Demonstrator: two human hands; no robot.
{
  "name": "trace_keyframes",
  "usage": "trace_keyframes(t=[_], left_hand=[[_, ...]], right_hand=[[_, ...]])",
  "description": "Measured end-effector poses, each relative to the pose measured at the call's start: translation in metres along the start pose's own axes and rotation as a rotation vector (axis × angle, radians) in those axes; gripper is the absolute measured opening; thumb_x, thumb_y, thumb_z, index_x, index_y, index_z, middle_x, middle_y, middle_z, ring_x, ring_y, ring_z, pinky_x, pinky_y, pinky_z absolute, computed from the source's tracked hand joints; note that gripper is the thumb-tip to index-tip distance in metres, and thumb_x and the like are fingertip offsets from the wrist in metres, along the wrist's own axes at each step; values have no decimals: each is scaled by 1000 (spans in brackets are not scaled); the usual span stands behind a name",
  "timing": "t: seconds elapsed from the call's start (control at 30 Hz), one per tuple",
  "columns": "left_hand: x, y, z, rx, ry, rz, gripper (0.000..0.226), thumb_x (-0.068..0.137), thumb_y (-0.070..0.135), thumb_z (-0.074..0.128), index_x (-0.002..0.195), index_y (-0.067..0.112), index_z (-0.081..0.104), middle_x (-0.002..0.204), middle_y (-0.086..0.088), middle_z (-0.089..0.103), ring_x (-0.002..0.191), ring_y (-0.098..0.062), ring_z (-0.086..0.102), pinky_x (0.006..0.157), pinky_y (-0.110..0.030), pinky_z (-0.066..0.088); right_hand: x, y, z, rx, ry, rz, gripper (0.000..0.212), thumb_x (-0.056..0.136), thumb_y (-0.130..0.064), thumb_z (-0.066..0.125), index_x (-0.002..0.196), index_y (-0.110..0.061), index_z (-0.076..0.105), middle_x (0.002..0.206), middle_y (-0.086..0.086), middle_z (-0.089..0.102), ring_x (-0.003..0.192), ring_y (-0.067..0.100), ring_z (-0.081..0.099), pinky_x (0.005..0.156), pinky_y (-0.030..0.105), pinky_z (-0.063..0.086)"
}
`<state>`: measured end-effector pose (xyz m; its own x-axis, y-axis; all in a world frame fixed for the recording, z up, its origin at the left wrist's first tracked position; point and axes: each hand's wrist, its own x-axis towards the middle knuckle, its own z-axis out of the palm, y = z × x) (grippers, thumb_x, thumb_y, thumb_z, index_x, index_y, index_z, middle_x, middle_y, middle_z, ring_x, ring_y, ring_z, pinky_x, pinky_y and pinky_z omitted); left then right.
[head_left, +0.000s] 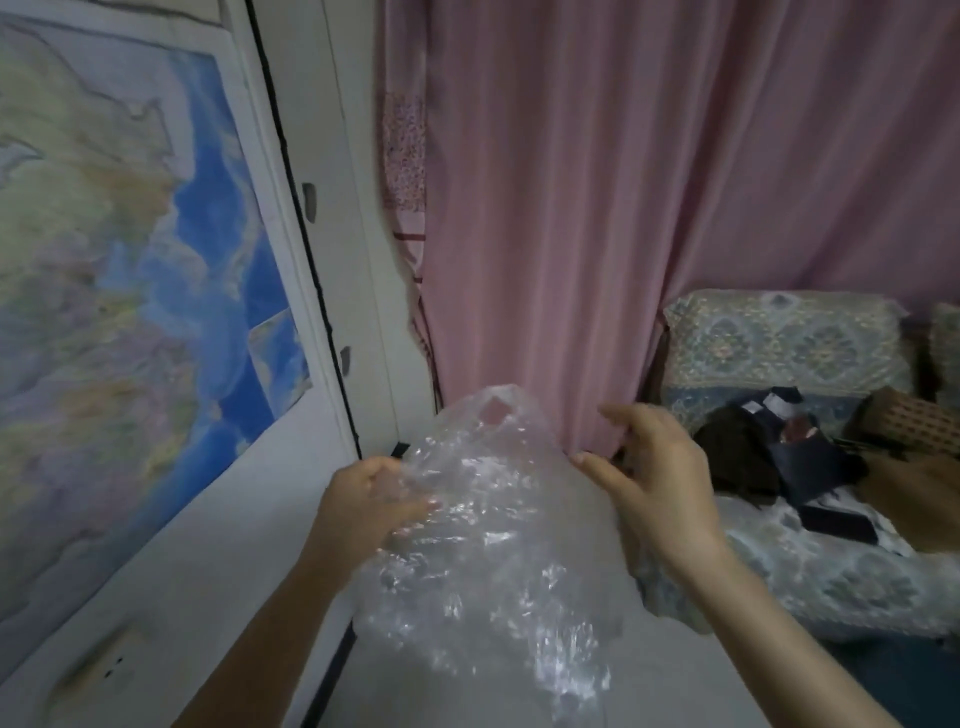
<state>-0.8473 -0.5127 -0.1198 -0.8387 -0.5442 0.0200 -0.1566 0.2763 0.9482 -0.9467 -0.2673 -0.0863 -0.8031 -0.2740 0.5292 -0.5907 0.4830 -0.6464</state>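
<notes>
A crumpled clear plastic bag hangs in the air in front of me, its cut-out handle at the top. My left hand grips the bag's left edge, fingers curled into the film. My right hand is at the bag's right side with fingers spread and slightly bent; whether it touches the plastic is hard to tell.
A large map covers the wall on the left. A pink curtain hangs straight ahead. At the right stands a sofa with a patterned cover, with dark clothes and a bag piled on its seat.
</notes>
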Motion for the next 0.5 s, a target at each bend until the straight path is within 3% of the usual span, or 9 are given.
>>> trace_keyframes(t=[0.13,0.2,0.27,0.33,0.4,0.5], left_hand=[[73,16,34,61,-68,158,47,45,24,87,83,28,59,68,11,68,60,0,64,53,-14,49],[114,21,46,58,-112,232,56,46,17,88,89,28,54,68,11,66,58,2,63,54,-13,49],[157,26,50,43,-164,262,63,49,12,90,96,27,50,72,6,68,61,-5,66,56,-18,52],[200,32,46,91,-214,279,72,48,22,91,103,30,46,79,0,71,68,-11,67,65,-25,54],[242,37,37,126,-269,274,82,45,34,91,112,34,43,91,0,71,80,-10,67,75,-26,51],[298,33,22,141,-302,196,104,44,36,90,132,34,35,117,7,58,108,-9,55,92,-28,43]], right_hand=[[71,-11,50,-187,-329,-470,71,69,-43,73,132,-22,46,131,-4,53,121,19,47,101,35,35],[114,-2,82,-348,-496,-488,89,67,-46,73,141,-24,30,147,-5,38,134,18,31,108,37,21],[158,14,106,-442,-621,-422,87,66,-46,74,140,-24,32,148,-4,37,137,17,25,110,39,15],[199,27,125,-486,-646,-407,59,70,-46,71,122,-23,52,131,-2,56,127,20,42,107,40,21],[236,37,141,-490,-576,-424,33,75,-45,67,97,-21,60,98,0,70,101,25,59,97,37,34],[285,55,155,-245,-439,-292,23,78,-36,68,81,-15,60,56,-5,53,66,24,54,70,35,42]])
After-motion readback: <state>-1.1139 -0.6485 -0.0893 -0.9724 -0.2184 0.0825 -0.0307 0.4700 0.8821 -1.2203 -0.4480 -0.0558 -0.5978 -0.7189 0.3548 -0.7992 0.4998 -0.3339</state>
